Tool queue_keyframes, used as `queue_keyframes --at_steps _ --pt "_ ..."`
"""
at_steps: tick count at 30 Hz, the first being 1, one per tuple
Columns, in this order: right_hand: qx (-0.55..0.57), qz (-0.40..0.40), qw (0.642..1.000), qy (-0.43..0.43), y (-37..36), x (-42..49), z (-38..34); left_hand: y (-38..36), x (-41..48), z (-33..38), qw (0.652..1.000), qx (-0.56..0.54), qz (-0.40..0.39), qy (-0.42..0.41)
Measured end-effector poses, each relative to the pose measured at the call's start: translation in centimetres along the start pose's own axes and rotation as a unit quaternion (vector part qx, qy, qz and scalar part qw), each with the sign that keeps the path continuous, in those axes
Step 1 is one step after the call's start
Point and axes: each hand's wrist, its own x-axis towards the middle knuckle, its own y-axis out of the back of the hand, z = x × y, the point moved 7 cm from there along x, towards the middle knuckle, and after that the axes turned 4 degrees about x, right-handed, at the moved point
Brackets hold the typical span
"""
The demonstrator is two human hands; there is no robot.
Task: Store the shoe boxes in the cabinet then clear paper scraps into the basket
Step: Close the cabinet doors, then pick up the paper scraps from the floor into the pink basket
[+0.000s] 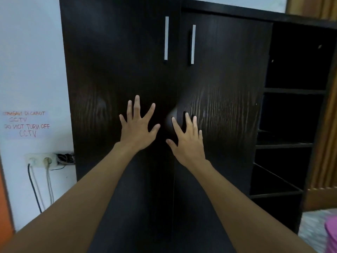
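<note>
**Desk:** What is on your feed, from the left?

**Operator:** I see a white wall (27,52) carrying a handwritten paper notice (26,124). Below it is a white wall socket (41,159) with cables plugged in. Hard against that wall stands the tall dark wood-grain cabinet (127,52), filling the middle of my view.

**Desk:** And the hands?

**Operator:** The left hand (137,127) lies spread wide, fingers straight, flat on the left door (102,110), holding nothing. Above, two silver bar handles (166,38) flank the seam between the doors. The right hand (187,141), likewise splayed and holding nothing, is at the right door (228,88). Blur round its fingertips keeps me from telling whether that door sits flush. Further right are the cabinet's open shelves (291,91), then an ochre curtain (326,143). Low in the corner is a pink object (331,234) I cannot identify.
</note>
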Motion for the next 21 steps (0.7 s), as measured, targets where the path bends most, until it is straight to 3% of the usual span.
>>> queue_keyframes --at_steps 3,9,14,18,21 --pt "-0.008 -0.057 0.998 -0.018 -2.2 0.7 0.9 -1.7 0.2 -0.6 0.999 0.024 -0.034 -0.005" --pt "0.027 -0.058 0.998 -0.013 -2.4 0.0 1.4 -2.2 0.0 0.1 0.999 0.032 -0.027 -0.006" --pt "0.125 -0.053 0.989 -0.063 1.0 -3.8 4.0 -2.3 -2.7 4.1 0.993 -0.109 0.013 -0.055" --pt "0.105 -0.073 0.983 -0.131 3.4 -9.6 8.4 -5.9 -6.2 8.8 0.958 -0.271 -0.082 -0.043" --pt "0.043 -0.087 0.977 -0.187 5.0 -14.3 12.4 -9.9 -8.9 13.3 0.945 -0.283 -0.153 -0.063"
